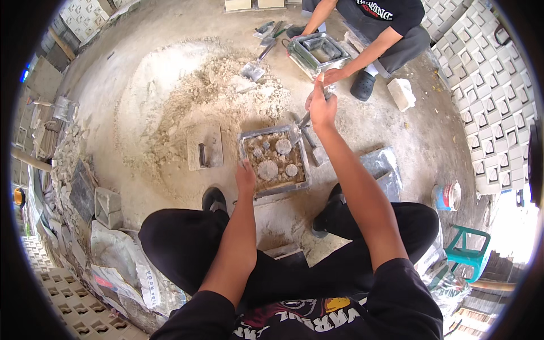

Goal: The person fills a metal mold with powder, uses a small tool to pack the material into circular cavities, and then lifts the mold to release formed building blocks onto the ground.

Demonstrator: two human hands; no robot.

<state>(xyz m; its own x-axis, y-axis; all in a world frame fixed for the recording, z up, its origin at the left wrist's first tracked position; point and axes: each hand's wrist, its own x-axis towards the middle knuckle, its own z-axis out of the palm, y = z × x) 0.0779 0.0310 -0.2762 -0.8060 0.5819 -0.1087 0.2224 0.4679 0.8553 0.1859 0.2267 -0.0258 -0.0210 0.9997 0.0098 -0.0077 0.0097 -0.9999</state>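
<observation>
A square grey metal mould [306,164] lies on the floor before me, with crumbly sandy mix and several round discs inside. My left hand [245,178] is closed on its left side, near the front corner. Above the far right corner my right hand [322,107] is raised, with its fingers wrapped round a tool. A grey shaft [305,120] runs from that fist down toward the corner; the kind of tool is hard to make out. Beside the right side of the mould lies a small trowel [319,155].
Left of the mould is a flat float with a handle [212,147]. Beyond spreads a pile of sandy mix [192,96] with a trowel [253,70]. A person opposite holds another metal mould [319,50]. At right are a bucket [447,196] and a green stool [468,252].
</observation>
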